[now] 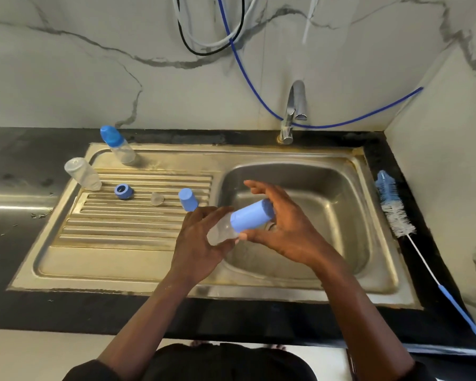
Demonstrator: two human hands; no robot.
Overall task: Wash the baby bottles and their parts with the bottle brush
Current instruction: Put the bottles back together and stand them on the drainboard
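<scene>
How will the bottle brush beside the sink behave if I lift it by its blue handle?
The bottle brush probably feels light: its stem is thin. That long stem may bend, so the bristle end could droop. Bristles should stop rolling.

The left hand (201, 243) covers much of the blurred clear bottle (221, 229). The blue cap (252, 215) and right hand (282, 229) mostly hide the drain (271, 225). The bottle brush (396, 213) handle runs off the picture's right edge at the counter's (231, 317) near right corner. A clear piece (157, 198) on the drainboard (138, 229) is too small to identify.
</scene>
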